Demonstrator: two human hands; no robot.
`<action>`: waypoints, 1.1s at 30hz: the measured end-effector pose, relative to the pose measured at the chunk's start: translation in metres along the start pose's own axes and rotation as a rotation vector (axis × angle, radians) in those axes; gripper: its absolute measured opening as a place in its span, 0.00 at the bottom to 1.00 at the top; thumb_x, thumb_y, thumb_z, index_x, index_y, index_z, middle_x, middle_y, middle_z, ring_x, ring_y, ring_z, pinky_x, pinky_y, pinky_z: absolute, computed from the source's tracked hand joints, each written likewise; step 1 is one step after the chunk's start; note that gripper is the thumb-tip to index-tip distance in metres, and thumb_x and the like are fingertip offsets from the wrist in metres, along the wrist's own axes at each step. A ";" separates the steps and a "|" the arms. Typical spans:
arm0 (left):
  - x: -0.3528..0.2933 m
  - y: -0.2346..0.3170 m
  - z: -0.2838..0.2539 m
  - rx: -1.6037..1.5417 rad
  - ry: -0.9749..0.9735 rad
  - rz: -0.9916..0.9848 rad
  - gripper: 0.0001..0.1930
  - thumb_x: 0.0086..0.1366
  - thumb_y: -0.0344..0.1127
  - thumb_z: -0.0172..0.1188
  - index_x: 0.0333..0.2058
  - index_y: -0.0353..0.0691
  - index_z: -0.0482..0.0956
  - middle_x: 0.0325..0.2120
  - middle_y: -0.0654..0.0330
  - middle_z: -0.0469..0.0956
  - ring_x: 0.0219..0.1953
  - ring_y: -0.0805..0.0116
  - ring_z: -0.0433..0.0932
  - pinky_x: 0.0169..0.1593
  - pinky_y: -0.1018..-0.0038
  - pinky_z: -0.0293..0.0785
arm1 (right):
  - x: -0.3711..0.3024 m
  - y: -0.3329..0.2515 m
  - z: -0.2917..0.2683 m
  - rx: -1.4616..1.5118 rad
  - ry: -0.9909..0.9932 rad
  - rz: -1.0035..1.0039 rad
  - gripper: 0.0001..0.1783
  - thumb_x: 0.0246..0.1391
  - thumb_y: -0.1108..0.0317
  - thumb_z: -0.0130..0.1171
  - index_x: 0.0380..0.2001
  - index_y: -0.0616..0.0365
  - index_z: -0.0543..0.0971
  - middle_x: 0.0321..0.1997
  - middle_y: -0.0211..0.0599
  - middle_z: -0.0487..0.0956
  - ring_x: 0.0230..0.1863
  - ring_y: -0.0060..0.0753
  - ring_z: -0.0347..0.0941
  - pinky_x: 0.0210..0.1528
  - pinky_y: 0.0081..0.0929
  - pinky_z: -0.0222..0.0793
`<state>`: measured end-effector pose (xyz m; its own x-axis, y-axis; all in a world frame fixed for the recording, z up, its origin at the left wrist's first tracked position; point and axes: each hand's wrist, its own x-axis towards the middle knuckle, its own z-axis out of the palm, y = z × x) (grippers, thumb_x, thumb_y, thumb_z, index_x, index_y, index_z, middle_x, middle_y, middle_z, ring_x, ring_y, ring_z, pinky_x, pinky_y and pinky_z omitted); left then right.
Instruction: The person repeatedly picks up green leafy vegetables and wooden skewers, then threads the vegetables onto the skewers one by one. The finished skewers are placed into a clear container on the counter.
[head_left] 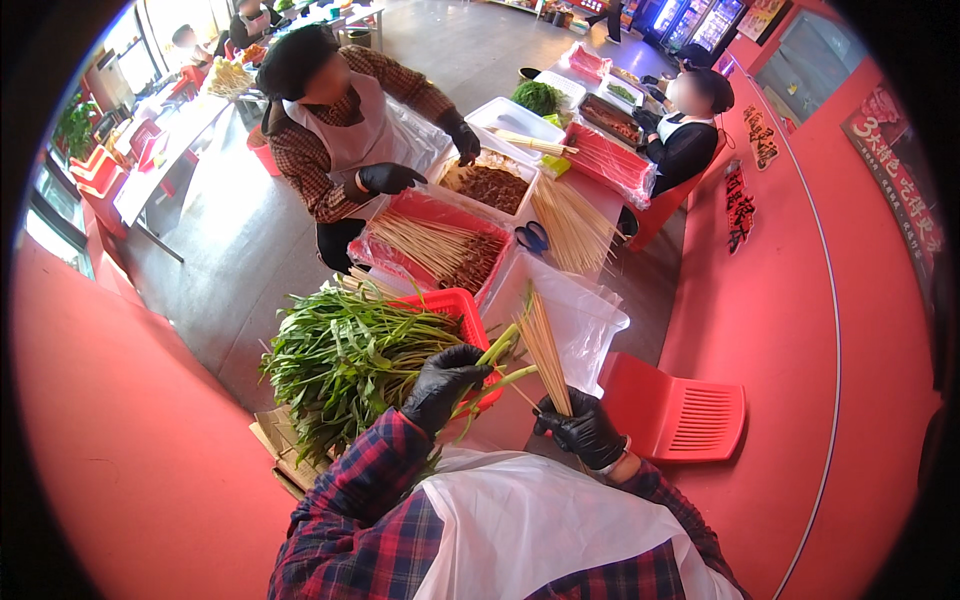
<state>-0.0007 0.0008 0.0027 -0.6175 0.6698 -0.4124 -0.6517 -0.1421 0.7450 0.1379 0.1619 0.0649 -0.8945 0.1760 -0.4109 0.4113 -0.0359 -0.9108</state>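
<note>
Black-gloved left hand point(443, 388) grips green stems point(500, 345) at the edge of the red basket point(468, 312); right hand point(582, 430), closed around bamboo skewers point(548, 355), stands apart near the red chair point(640, 400); grey floor point(215, 300) extends leftward.

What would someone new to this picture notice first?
Probably the big heap of leafy greens over a red basket, left of centre. Then, just below centre, the black-gloved left hand holding green stems and the right hand gripping a bundle of thin sticks.
</note>
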 end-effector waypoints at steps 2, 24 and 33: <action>0.000 -0.003 0.002 -0.004 0.018 0.040 0.08 0.50 0.23 0.55 0.31 0.35 0.73 0.25 0.61 0.74 0.27 0.72 0.74 0.34 0.77 0.71 | 0.000 0.001 0.000 -0.020 0.009 0.020 0.00 0.48 0.74 0.51 0.26 0.58 0.72 0.19 0.26 0.72 0.18 0.14 0.63 0.20 0.13 0.58; -0.002 -0.010 0.004 -0.057 -0.016 0.037 0.08 0.55 0.28 0.53 0.34 0.33 0.74 0.28 0.60 0.75 0.29 0.72 0.74 0.36 0.79 0.71 | -0.001 -0.001 0.000 0.031 0.011 -0.030 0.01 0.48 0.75 0.52 0.26 0.60 0.72 0.21 0.29 0.72 0.23 0.17 0.67 0.23 0.15 0.61; -0.003 -0.014 0.004 0.004 -0.024 0.120 0.07 0.56 0.28 0.53 0.33 0.35 0.75 0.26 0.63 0.75 0.29 0.76 0.73 0.34 0.81 0.69 | -0.001 -0.002 -0.001 0.024 -0.001 -0.007 0.02 0.48 0.74 0.52 0.26 0.60 0.72 0.20 0.28 0.72 0.21 0.15 0.65 0.20 0.14 0.59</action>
<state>0.0122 0.0033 -0.0042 -0.6802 0.6655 -0.3073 -0.5718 -0.2194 0.7905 0.1386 0.1631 0.0675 -0.8975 0.1754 -0.4047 0.4009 -0.0581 -0.9143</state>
